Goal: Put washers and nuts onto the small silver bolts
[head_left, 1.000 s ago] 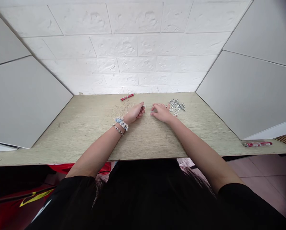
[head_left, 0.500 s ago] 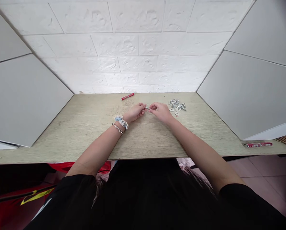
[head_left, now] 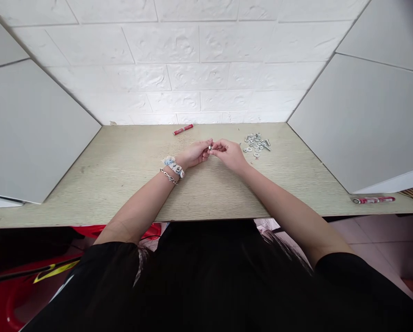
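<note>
My left hand (head_left: pixel 195 153) and my right hand (head_left: pixel 229 153) meet at the middle of the wooden table (head_left: pixel 123 180). Both pinch a small metal bolt (head_left: pixel 210 147) between their fingertips. What the right fingers hold against it is too small to name. The left wrist wears a blue-white scrunchie and a chain bracelet. A pile of several silver bolts, nuts and washers (head_left: pixel 256 144) lies just right of my right hand.
A red marker (head_left: pixel 183 129) lies near the white brick wall at the table's back. Grey panels stand at both sides. Another red-and-white pen (head_left: pixel 373 199) rests at the right front edge. Red objects sit on the floor at lower left.
My right hand came left from beside the pile to meet my left hand. Both fingertips now close on the small bolt. The view has tilted slightly.
</note>
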The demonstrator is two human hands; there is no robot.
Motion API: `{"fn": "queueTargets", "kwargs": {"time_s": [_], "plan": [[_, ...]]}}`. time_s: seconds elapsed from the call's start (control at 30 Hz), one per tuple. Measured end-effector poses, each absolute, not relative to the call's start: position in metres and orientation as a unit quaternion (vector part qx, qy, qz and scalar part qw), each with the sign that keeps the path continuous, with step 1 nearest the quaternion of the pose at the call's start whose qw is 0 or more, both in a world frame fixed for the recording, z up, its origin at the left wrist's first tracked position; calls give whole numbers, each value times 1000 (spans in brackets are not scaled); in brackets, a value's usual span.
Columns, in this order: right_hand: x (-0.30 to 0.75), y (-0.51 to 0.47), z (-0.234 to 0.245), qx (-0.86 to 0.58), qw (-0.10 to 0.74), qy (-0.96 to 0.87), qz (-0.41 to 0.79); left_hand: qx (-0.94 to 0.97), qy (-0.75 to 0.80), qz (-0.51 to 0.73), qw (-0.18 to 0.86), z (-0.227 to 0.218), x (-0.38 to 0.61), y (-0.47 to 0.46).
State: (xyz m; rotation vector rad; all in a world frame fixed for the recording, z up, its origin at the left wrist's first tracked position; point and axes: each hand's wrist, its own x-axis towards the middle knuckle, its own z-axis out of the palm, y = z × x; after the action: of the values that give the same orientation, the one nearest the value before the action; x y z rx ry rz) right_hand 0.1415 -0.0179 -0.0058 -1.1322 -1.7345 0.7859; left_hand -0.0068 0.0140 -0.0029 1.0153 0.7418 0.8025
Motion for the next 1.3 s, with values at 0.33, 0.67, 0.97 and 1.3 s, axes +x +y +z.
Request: {"fn": "queueTargets", "kwargs": {"time_s": [0.33,0.67,0.97,1.3], "plan": [[141,-20,-5,-427,447,-703,352,606,382,325,617,2,3,4],[144,-16,-9,-435,430,-715,338,615,433,328,571,4,8,-3],[149,0,-12,-474,496,-567,456,545,441,336,630,5,7,0],[151,6,-20,-431,500,-482,576,581,396,309,641,1,8,1]]}}
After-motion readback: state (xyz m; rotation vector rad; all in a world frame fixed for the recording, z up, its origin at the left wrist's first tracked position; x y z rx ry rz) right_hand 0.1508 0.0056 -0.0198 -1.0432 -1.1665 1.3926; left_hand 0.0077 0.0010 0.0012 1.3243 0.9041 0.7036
